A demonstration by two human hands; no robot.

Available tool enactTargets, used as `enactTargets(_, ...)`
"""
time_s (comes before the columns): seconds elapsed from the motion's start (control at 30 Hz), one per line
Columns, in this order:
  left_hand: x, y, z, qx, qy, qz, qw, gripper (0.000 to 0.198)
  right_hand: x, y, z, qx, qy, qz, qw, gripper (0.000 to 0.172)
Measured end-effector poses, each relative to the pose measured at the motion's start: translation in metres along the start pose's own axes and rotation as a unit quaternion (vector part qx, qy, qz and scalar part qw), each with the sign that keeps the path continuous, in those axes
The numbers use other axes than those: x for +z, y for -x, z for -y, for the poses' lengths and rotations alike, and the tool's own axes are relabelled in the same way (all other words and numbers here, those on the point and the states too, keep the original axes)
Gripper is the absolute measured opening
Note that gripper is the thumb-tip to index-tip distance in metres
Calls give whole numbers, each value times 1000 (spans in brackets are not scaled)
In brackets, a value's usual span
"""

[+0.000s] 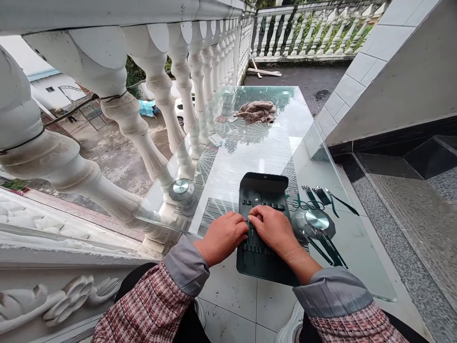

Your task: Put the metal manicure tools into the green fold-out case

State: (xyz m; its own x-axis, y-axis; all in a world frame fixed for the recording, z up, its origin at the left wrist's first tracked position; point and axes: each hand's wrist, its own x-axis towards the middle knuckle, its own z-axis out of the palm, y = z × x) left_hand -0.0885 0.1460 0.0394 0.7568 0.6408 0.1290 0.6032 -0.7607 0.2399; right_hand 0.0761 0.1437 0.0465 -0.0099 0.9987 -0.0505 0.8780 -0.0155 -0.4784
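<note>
A dark green manicure case (266, 274) lies unfolded at the near end of a glass table, with elastic loops inside. Slim metal tools (244, 252) sit in some of its lower loops. Over the middle of the case, my right hand (274, 229) pinches the upper end of a thin manicure tool. My left hand (225, 237) is closed beside it at the case's left side, its fingertips mostly hidden. To the right of the case lie small scissors (304, 205), nail clippers (322, 195), cuticle nippers (337, 202) and several long green-handled tools (326, 250).
The glass table (360, 267) stands on round metal-topped supports (182, 188). A crumpled brown cloth (257, 112) rests at its far end. White balusters (159, 90) line the left side; granite steps (403, 228) rise at the right.
</note>
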Motion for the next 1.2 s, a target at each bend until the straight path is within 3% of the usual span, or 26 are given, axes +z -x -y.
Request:
enactTargets(0.57, 0, 2, -1, -5, -8, 3, 1000, 5, -2, 5, 2, -40, 12, 51, 998, 15)
enactTargets(1.2, 2, 1, -3, -5, -25, -7, 1000, 13, 13, 10, -21, -121, -51, 37, 991, 20)
